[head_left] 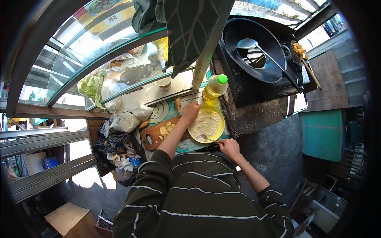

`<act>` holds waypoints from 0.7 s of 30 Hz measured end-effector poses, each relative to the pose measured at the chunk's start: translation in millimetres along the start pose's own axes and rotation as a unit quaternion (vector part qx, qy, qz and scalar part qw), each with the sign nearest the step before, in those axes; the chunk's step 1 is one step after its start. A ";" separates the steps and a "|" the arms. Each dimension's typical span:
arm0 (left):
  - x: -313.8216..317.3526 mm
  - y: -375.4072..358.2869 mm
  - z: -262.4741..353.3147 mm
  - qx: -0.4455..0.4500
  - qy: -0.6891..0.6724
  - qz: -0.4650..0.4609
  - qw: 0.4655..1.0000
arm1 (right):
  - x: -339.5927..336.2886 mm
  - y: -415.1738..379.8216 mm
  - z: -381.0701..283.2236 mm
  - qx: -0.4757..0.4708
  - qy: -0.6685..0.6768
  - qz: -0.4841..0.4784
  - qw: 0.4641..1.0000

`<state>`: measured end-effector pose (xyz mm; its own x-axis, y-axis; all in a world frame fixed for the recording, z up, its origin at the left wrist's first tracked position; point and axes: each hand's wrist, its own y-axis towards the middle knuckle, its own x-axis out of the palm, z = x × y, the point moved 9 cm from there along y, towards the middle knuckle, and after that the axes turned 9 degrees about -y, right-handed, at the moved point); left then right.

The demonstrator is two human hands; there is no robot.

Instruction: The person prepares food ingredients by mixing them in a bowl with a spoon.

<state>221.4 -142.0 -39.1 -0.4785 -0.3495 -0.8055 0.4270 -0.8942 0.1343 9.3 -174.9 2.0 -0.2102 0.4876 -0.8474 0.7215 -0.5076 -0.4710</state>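
My left hand (191,112) is closed on the upper left rim of a yellow bowl (223,126). Pale flour (205,123), piled unevenly, covers the bowl's bottom. With closed fingers, my right hand (230,149) grips the handle of what looks like a spoon (210,140), its head dipped into the flour at the near rim. Left of the bowl, a wooden cutting board (150,133) carries thin yellowish slices (166,129), partly behind my left forearm. Just beyond the bowl stands an oil bottle (214,89) with a green cap. A brown, elongated root (177,104) lies near my left hand.
A black wok (254,49) with a metal spatula (274,61) sits on the stove at the far right. Beside it, a strainer (298,51) holds fried pieces. Plastic bags (127,120) crowd the left, below a glass case (107,65). A cloth (190,33) hangs ahead.
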 end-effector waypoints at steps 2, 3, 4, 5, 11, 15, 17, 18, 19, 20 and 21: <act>0.8 -2.2 -2.3 -0.007 -0.007 0.005 1.000 | -21.3 6.7 17.5 0.011 -0.019 0.032 0.999; 0.8 -2.5 -2.3 -0.006 -0.007 0.004 1.000 | -25.5 12.1 16.1 0.007 -0.028 0.060 0.998; -0.1 -2.5 -1.7 -0.005 -0.012 0.009 1.000 | -26.5 17.4 8.7 0.005 -0.023 0.080 0.997; -0.9 -2.3 -1.0 -0.005 -0.016 0.015 1.000 | -24.3 21.4 -3.0 0.003 -0.017 0.100 0.995; -4.2 -2.4 3.5 0.009 0.009 0.018 1.000 | -12.2 14.5 -5.7 -0.059 -0.032 0.038 0.997; -2.7 -3.1 2.4 -0.003 0.010 0.026 1.000 | -14.6 28.7 -24.0 -0.036 -0.019 0.089 0.995; -3.4 -2.6 1.5 0.001 -0.004 0.024 1.000 | 1.6 20.3 -35.7 -0.068 -0.028 0.043 0.996; -4.5 -2.8 0.7 0.001 -0.004 0.025 1.000 | -2.8 18.1 -29.0 -0.076 -0.051 0.026 0.995; -5.7 -2.9 1.8 0.008 -0.008 0.026 1.000 | -9.2 14.9 -15.9 -0.082 -0.075 0.010 0.994; -6.0 -4.0 3.2 0.015 -0.013 0.026 0.999 | -18.6 16.4 0.6 -0.062 -0.081 0.031 0.994; -5.3 -6.4 3.7 0.014 -0.015 0.023 1.000 | -28.2 20.5 9.0 -0.044 -0.084 0.052 0.994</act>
<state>218.4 -135.5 -33.5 -0.4814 -0.3985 -0.7807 0.4277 -0.8842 0.1877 24.1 -205.4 14.1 -0.2332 0.3053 -0.9233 0.7990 -0.4810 -0.3608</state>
